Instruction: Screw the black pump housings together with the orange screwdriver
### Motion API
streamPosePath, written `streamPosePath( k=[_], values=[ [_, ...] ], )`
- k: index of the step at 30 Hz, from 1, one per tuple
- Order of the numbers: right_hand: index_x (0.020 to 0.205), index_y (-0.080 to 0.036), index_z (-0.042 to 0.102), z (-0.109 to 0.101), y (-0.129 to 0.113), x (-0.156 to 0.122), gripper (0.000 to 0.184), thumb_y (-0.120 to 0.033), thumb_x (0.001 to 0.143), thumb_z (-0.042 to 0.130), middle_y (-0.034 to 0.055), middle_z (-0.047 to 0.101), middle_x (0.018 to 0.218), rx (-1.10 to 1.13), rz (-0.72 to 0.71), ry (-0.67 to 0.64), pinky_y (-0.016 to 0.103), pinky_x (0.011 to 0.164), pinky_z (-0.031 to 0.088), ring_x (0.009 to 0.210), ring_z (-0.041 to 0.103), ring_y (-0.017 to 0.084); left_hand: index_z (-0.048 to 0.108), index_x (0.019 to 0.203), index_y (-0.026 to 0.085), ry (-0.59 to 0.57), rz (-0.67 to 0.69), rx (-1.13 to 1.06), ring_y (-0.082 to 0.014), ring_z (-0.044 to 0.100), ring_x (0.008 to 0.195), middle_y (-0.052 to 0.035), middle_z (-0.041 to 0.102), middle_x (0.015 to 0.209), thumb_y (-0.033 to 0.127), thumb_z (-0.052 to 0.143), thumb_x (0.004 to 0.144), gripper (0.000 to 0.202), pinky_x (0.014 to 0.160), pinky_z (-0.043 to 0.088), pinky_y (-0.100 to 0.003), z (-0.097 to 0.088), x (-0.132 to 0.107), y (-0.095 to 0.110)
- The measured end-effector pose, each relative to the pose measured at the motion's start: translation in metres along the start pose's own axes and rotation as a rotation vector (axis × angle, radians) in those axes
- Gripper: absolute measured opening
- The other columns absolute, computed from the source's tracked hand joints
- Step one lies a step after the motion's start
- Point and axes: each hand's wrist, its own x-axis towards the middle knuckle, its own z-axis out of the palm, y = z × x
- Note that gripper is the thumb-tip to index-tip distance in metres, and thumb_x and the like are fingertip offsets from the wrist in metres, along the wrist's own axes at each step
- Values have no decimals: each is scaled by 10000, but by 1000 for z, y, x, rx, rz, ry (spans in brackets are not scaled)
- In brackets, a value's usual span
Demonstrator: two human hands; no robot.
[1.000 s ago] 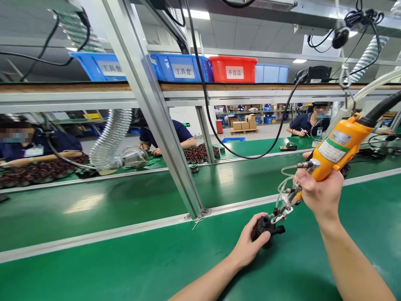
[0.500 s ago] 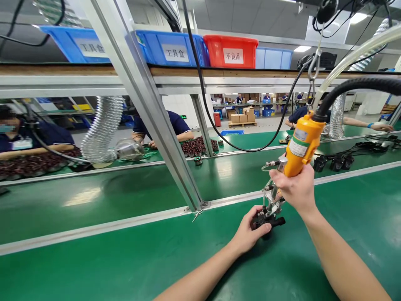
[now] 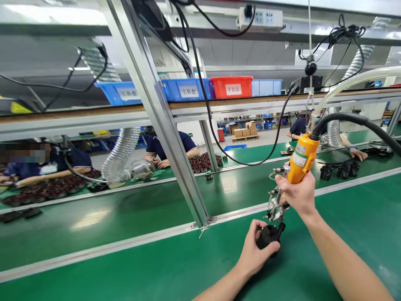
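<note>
My left hand (image 3: 254, 250) is wrapped round a small black pump housing (image 3: 268, 236) that rests on the green bench mat (image 3: 156, 267). My right hand (image 3: 299, 193) grips an orange powered screwdriver (image 3: 302, 156) that hangs from a cord and trails a thick black hose (image 3: 357, 123) and a clear tube. The tool's metal tip assembly (image 3: 275, 207) points down and sits just above the housing's top.
A slanted aluminium post (image 3: 169, 125) meets the bench rail left of my hands. Three more black housings (image 3: 340, 170) sit on the conveyor belt to the right. Blue bins and a red bin (image 3: 232, 86) line the shelf above. Other people work across the belt with piles of dark parts (image 3: 203, 161).
The screwdriver tip has lifted slightly off the housing. The view has tilted up, and my left hand has turned the housing a little.
</note>
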Motion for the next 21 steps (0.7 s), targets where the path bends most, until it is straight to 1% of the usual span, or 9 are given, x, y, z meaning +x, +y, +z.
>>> streamPosePath(
  k=[1,3,5,7,8,10,12,16,21],
  values=[
    [1009,-185,589,-5,-3,3,497,-365,648,879,-52,570,665,26,-46,43,273,550,524,556,532,123,468,1064,248,-11,10,-29,-230,602,1063,-52,637,1202,568,872,785,586,933,451,-336,-2,0,-1],
    [1020,-183,600,-17,-10,9,530,-364,628,907,-46,577,663,51,-136,130,287,559,546,556,553,135,412,1060,264,-99,-12,-114,-238,616,1053,-63,659,1190,626,826,807,605,924,453,-358,-6,0,-2],
    [1018,-175,621,-29,-18,12,515,-357,638,917,-34,584,661,19,-181,169,286,543,544,551,562,140,382,1093,280,-144,-70,-166,-217,628,957,-36,679,1081,619,818,820,616,851,452,-334,-7,1,-4],
    [1021,-169,646,-38,-24,12,488,-355,657,912,-24,594,670,-32,-174,150,273,514,526,542,557,135,378,1171,295,-78,-81,-158,-176,604,860,5,649,997,569,863,799,670,771,425,-286,-3,2,-7],
    [1022,-170,655,-39,-27,11,480,-360,661,908,-21,598,676,-45,-156,128,267,498,515,537,552,132,380,1232,300,-35,-68,-154,-165,594,850,9,634,1001,559,866,804,698,758,417,-275,-1,2,-9],
    [1027,-176,664,-36,-29,7,482,-368,651,895,-28,596,672,-34,-114,91,260,476,503,520,537,125,367,1373,302,-9,-61,-188,-179,610,906,-15,632,1059,562,849,824,775,808,439,-292,2,3,-10],
    [1008,-182,665,-27,-30,2,468,-363,628,869,-38,586,660,20,-83,87,257,462,499,501,525,118,388,1454,284,-42,-81,-232,-222,630,1029,-58,653,1153,555,860,810,843,913,452,-333,1,6,-8],
    [979,-198,630,-10,-27,-5,450,-345,608,839,-55,568,647,127,-50,56,259,492,526,505,530,112,546,1402,264,-84,-152,-213,-273,624,1157,-89,679,1306,448,946,709,821,992,443,-359,-6,11,-5],
    [1037,-198,616,-4,-22,-9,490,-302,617,847,-72,557,630,87,26,-25,257,525,539,522,536,113,578,1384,258,-72,-174,-210,-291,636,1209,-92,711,1320,371,950,705,782,1033,445,-382,-10,14,-7]
  ],
)
